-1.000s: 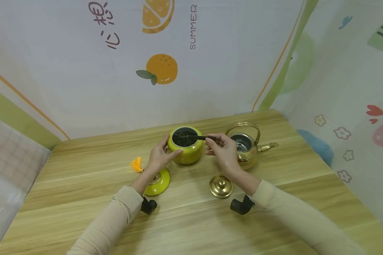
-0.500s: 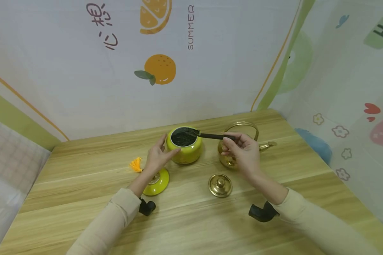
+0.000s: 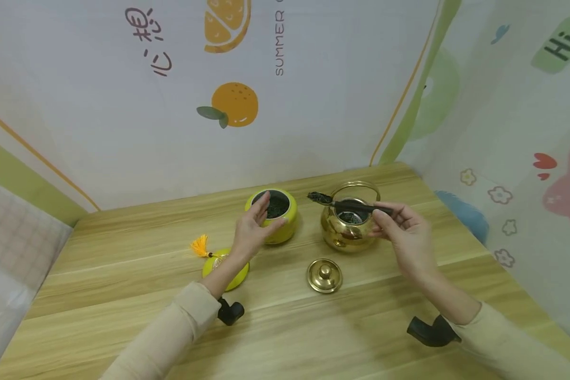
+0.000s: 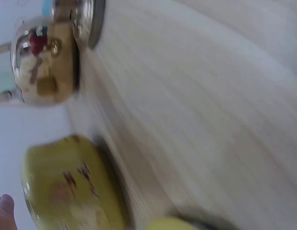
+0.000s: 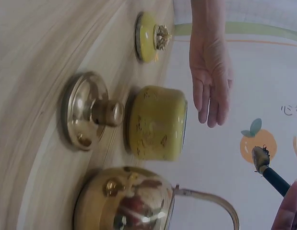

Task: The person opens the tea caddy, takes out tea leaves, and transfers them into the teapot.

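Observation:
My right hand [image 3: 410, 237] pinches the dark handle of a tea scoop [image 3: 358, 207], whose bowl is heaped with dark tea leaves [image 3: 320, 198]. The scoop is level above the brass teapot [image 3: 344, 235], its loaded end just left of the opening. More dark leaves lie inside the pot. My left hand [image 3: 250, 232] hovers by the yellow tea jar [image 3: 287, 224], and in the right wrist view its fingers [image 5: 211, 103] are straight and apart from the jar. Dark leaves show inside the uncovered jar.
The yellow jar lid [image 3: 235, 277] with an orange tassel [image 3: 200, 246] lies partly under my left forearm. A brass teapot lid [image 3: 324, 275] rests in front of the pot. The pot's arched handle [image 3: 361, 184] stands upright. A printed cloth [image 3: 171, 132] hangs behind the wooden table [image 3: 285, 327].
The scoop has come up out of the jar, loaded with tea leaves, and moved right to the teapot with my right hand. My left hand has let go of the jar.

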Demonstrator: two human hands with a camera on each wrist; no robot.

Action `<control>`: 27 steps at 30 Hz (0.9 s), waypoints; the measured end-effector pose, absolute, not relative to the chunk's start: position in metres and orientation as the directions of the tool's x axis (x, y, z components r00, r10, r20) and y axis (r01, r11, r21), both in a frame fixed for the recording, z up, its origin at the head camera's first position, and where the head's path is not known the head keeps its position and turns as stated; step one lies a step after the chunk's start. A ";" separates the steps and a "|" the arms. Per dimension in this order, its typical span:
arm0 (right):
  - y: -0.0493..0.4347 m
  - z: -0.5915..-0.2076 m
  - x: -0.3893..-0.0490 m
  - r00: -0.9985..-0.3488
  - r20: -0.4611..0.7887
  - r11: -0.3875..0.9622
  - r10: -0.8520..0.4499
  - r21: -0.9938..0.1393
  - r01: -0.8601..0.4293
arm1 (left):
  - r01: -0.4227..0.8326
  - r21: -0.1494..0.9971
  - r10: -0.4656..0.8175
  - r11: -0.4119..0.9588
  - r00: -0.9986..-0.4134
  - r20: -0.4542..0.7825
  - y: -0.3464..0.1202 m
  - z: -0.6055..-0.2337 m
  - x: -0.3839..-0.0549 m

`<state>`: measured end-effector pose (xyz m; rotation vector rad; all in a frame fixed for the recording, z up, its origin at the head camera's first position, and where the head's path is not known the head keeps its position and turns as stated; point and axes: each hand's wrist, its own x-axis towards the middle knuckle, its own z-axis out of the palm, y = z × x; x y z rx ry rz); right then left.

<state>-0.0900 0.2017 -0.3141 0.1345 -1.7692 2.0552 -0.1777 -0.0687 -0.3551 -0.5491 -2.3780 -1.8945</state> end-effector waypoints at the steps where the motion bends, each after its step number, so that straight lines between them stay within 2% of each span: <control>1: 0.205 -0.314 -0.088 -0.902 0.345 -0.095 0.261 -0.920 -0.380 | 0.308 0.936 0.263 0.171 -0.930 0.258 -0.065 -0.355 -0.177; 5: 0.220 -0.313 -0.082 -0.884 0.364 -0.098 0.293 -0.908 -0.407 | 0.285 0.947 0.329 0.149 -0.917 0.225 -0.048 -0.354 -0.175; 15: 0.252 -0.319 -0.072 -0.853 0.405 -0.056 0.328 -0.893 -0.446 | 0.270 0.915 0.437 0.299 -0.891 0.120 -0.010 -0.365 -0.182; 19: 0.259 -0.322 -0.073 -0.856 0.411 -0.060 0.313 -0.891 -0.450 | 0.252 0.912 0.467 0.324 -0.881 0.078 0.000 -0.369 -0.185; 27: 0.266 -0.324 -0.077 -0.873 0.386 -0.027 0.300 -0.911 -0.412 | 0.292 0.880 0.492 0.374 -0.867 0.078 0.015 -0.376 -0.192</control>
